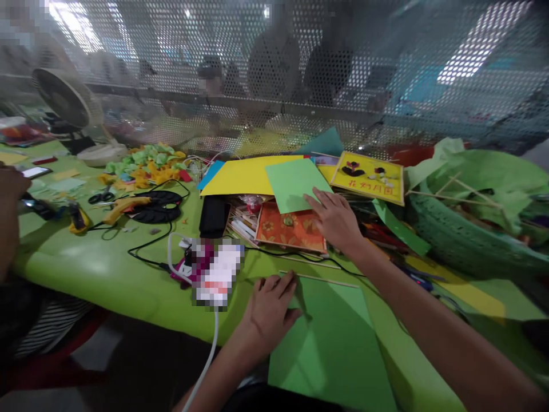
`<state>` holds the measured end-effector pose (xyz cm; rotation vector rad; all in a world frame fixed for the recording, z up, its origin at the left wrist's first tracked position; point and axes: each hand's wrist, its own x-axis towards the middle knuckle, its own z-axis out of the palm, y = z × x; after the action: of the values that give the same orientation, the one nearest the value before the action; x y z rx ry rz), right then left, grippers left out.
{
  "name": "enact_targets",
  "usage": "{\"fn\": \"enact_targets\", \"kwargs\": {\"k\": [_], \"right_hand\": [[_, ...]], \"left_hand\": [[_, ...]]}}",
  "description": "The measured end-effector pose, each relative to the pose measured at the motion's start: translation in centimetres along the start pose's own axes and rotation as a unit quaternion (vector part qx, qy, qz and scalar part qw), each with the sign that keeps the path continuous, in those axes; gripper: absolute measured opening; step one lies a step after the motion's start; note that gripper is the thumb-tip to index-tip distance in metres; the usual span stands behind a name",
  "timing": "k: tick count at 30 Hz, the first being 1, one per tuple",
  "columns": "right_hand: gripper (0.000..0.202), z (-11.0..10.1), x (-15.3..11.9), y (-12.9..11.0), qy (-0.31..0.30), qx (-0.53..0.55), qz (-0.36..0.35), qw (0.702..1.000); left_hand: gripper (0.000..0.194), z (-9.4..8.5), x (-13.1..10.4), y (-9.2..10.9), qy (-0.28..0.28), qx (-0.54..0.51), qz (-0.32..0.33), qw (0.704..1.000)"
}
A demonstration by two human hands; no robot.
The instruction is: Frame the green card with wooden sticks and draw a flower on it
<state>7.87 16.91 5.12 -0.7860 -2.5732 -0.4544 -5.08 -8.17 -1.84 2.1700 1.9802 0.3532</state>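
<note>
My left hand (270, 312) rests palm down on the left edge of a green sheet of paper (330, 343), fingers extended and thumb apart. Its fingertips lie by the left end of a thin wooden stick (326, 280) along the sheet's top edge. Further forward, my right hand (337, 217) reaches over the lower right corner of a light green paper (294, 180), fingers spread on it. That paper overlaps a yellow sheet (240, 174) and an orange patterned box lid (285, 226).
Left of centre are a phone (223, 269) with a white cable, a yellow glue gun (128, 206) and scissors (102, 196). A green basket (476, 229) and a yellow framed picture (369, 177) stand right. Another person's arm (8, 223) is at far left, near a fan (64, 97).
</note>
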Motion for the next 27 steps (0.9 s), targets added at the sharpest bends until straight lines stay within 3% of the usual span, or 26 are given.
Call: {"fn": "enact_targets", "kwargs": {"k": [5,8,13,15,21,27], "right_hand": [[0.049,1.0,1.2,0.4,0.005,0.002,0.002,1.0],[0.048,0.5,0.2,-0.2,0.012,0.02,-0.01,1.0],[0.06,-1.7,-4.7,-1.9,-0.064,0.098,-0.171,0.978],[0.062,-1.8,-5.8,-1.6,-0.08,0.116,-0.191,0.971],[0.054,0.2,-4.8,2.1,-0.079,0.094,-0.134,0.983],[0.053,-0.3,-3.4,3.4,-0.024,0.016,-0.101,0.994]], "left_hand": [[0.055,0.0,0.0,0.0,0.0,-0.01,-0.012,1.0],[0.056,-0.1,-0.1,0.0,0.001,-0.019,-0.012,1.0],[0.05,-0.1,0.1,0.1,-0.002,-0.03,-0.014,0.999],[0.049,-0.3,0.1,0.2,-0.009,-0.028,-0.02,0.999],[0.055,-0.6,0.1,0.2,-0.016,-0.036,-0.013,0.999],[0.057,-0.2,0.1,0.0,-0.019,-0.023,-0.014,0.999]]}}
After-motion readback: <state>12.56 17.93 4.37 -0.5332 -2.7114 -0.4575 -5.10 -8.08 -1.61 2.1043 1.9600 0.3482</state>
